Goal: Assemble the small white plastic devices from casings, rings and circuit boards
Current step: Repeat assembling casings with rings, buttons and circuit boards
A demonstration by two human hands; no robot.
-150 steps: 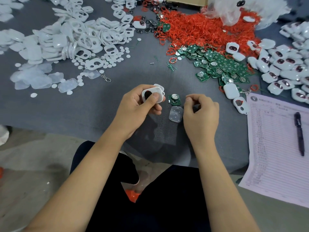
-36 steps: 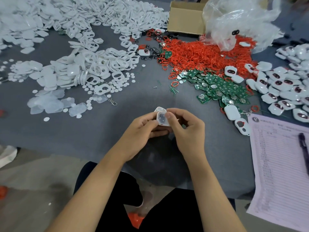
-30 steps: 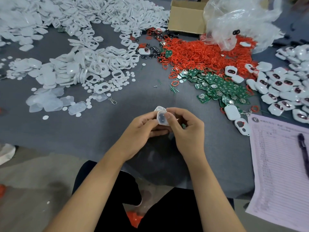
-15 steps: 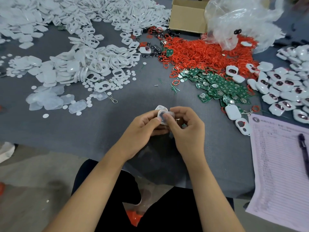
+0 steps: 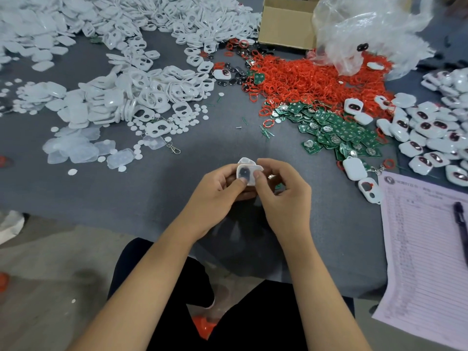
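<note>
Both hands meet over the near edge of the grey table point(image 5: 157, 188) in the head view. The left hand point(image 5: 215, 191) and the right hand point(image 5: 283, 196) each pinch one white casing point(image 5: 247, 174) between thumb and fingers, its dark oval opening facing up. Red rings point(image 5: 316, 82) and green circuit boards point(image 5: 339, 133) are heaped beyond, white casing parts point(image 5: 131, 95) lie to the left, and a printed sheet point(image 5: 428, 249) with a pen point(image 5: 461, 224) lies right.

A cardboard box point(image 5: 286, 29) and crumpled plastic bag point(image 5: 367, 29) are sitting on the grey bench point(image 5: 126, 188); a pen point(image 5: 459, 224) is lying on a printed sheet point(image 5: 425, 249).
</note>
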